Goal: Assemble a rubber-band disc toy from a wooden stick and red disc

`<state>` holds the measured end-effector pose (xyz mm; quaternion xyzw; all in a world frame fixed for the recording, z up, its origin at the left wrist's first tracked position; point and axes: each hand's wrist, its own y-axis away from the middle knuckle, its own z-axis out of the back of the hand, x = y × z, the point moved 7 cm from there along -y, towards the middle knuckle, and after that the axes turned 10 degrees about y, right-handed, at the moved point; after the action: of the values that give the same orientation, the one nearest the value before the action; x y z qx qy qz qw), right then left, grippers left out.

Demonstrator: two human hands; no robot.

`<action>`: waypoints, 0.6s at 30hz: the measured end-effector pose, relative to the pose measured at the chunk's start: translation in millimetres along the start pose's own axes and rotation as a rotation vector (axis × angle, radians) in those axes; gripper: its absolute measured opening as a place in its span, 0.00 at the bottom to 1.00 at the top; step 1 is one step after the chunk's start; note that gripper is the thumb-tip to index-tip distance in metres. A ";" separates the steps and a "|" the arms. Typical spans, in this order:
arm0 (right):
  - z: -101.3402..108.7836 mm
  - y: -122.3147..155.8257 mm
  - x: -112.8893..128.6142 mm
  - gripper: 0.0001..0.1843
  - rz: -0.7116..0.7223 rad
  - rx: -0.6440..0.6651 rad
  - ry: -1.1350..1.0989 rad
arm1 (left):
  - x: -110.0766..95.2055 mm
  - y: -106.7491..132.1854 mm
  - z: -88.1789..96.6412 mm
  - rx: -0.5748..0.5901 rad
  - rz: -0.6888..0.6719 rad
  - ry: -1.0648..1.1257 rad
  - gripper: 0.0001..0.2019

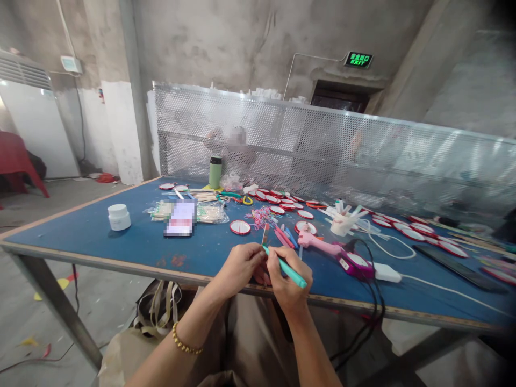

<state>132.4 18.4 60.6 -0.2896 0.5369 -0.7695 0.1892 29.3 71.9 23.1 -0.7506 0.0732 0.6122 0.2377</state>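
My right hand (289,277) is closed around a teal marker pen (293,273), its tip pointing to the left hand's fingers. Right beside it, my left hand (242,266) is closed, fingers bent in a pinch at the table's front edge. A thin strip with an orange-red end (265,231) rises just above the fingertips; whether it is held or lies behind them is unclear. Just beyond the hands are a round white disc with a red rim (240,227), pink pens (284,236) and a heap of colourful small bands (261,216).
On the blue table (209,244) are a white jar (119,217), a phone (180,217), a green bottle (215,173), a cup of pens (342,223), and a pink-and-purple device (355,263) with cables. Several red-rimmed discs (415,232) lie right. A perforated metal panel (274,140) stands behind.
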 end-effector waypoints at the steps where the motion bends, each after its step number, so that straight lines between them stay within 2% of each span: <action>1: 0.0 0.0 0.2 0.06 0.000 0.000 0.002 | 0.0 0.1 0.0 -0.002 0.001 -0.003 0.18; 10: 4.3 0.0 -4.4 0.06 -0.077 -0.024 -0.027 | 3.9 -1.2 -1.3 0.025 0.017 0.048 0.14; 18: 1.6 0.2 -1.4 0.06 -0.028 -0.005 -0.011 | 3.2 -0.5 -0.3 0.019 0.003 0.016 0.15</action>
<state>134.4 18.1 60.5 -0.3015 0.5336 -0.7692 0.1805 30.6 72.8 20.2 -0.7532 0.0822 0.6057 0.2430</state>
